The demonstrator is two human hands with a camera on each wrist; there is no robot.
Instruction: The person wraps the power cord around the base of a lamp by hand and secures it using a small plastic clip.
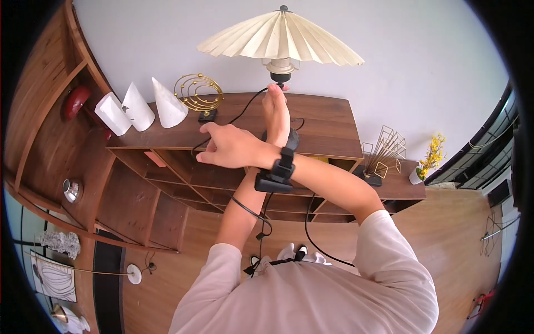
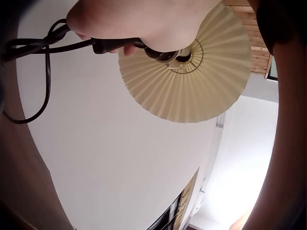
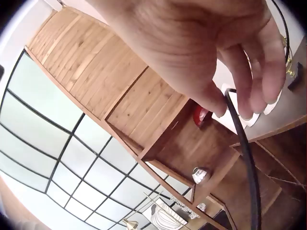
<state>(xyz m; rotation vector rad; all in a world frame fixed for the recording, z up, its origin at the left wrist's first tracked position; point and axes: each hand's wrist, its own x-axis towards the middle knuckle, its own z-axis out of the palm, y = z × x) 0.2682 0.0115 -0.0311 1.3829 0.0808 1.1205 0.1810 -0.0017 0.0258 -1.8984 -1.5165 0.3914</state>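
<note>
A lamp with a pleated cream shade (image 1: 283, 36) (image 2: 187, 91) stands on the wooden shelf top. My left hand (image 1: 276, 114) (image 2: 144, 21) is raised at the lamp's stem below the socket, fingers curled round it; much of the grip is hidden. My right arm crosses over the left, and the right hand (image 1: 231, 146) (image 3: 206, 48) is held left of the lamp, thumb and fingers apart. A black cord (image 1: 240, 115) (image 3: 247, 158) runs from the lamp and loops close by the right thumb tip; whether they touch, I cannot tell.
White cones (image 1: 169, 106) and a gold ring ornament (image 1: 208, 100) stand on the shelf top at left. Wire ornaments (image 1: 389, 150) and yellow flowers (image 1: 433, 153) are at right. Curved wooden shelving (image 1: 89, 150) rises at far left. Cords hang before the cabinet.
</note>
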